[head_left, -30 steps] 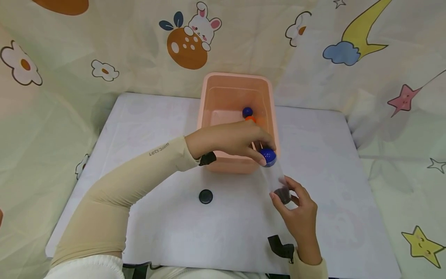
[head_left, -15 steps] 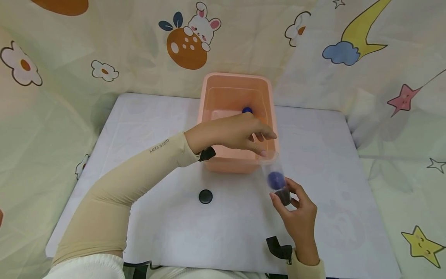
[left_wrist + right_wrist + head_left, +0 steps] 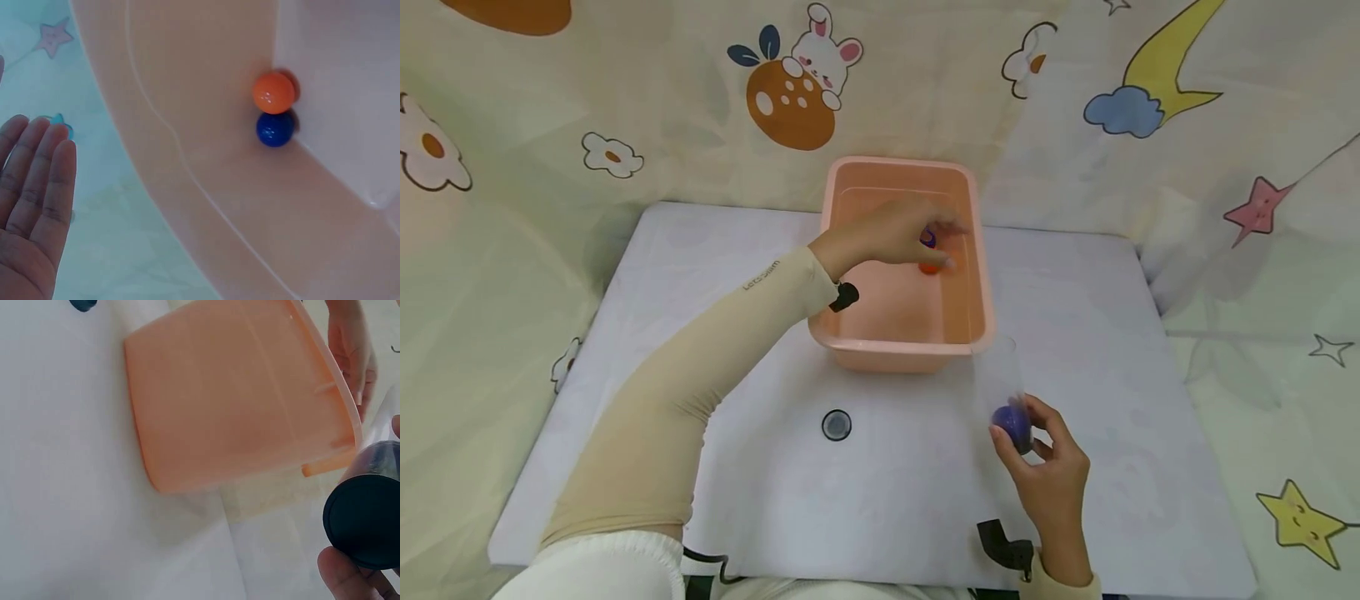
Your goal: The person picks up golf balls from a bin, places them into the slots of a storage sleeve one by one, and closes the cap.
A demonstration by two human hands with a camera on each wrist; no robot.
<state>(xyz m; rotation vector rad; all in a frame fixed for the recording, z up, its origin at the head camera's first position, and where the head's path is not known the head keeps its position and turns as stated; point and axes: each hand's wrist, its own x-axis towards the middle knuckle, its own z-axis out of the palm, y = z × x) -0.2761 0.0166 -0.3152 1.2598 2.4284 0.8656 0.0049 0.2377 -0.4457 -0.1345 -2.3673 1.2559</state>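
Observation:
My right hand (image 3: 1051, 475) grips the lower end of a clear tube (image 3: 997, 375), tilted with its open mouth near the basin's front right corner. Inside, at the bottom, sits a blue ball (image 3: 1012, 427). The right wrist view shows the tube's black end cap (image 3: 365, 522). My left hand (image 3: 891, 233) is over the peach plastic basin (image 3: 895, 345), holding nothing, its fingers (image 3: 57, 187) nearly straight in the left wrist view. Below it, an orange ball (image 3: 273, 92) and another blue ball (image 3: 275, 129) touch each other on the basin floor by the wall.
A small round black cap (image 3: 837, 425) lies on the white table (image 3: 760, 500) in front of the basin. Behind the table hangs a printed cloth (image 3: 685, 83). Black straps or mounts sit at both wrists.
My left hand let a blue ball go into the tube's mouth, and the ball slid down to the bottom. That hand then moved back over the basin. My right hand stayed nearly still.

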